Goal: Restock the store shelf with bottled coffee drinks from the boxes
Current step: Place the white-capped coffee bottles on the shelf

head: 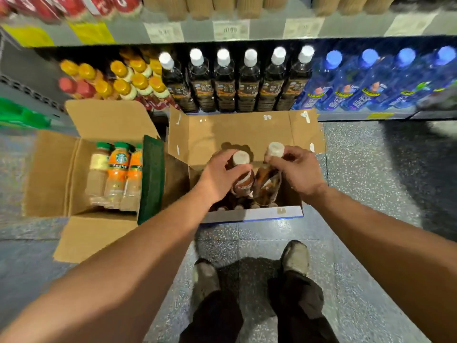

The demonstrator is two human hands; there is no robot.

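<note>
An open cardboard box [244, 134] stands on the floor in front of the bottom shelf. My left hand [221, 175] grips the neck of a dark coffee bottle [243, 180] with a white cap, raised above the box. My right hand [296, 170] pinches the neck of a second white-capped coffee bottle [268, 180] just to its right. More bottle tops [238, 207] show deep inside the box. On the shelf behind, a row of dark coffee bottles with white caps [223, 82] stands upright.
A second open box [57, 174] to the left holds orange-labelled and pale bottles with green caps [118, 169]. Yellow-capped bottles [131, 78] fill the shelf's left part, blue water bottles [366, 80] its right. My feet [295, 257] stand on the speckled floor behind the box.
</note>
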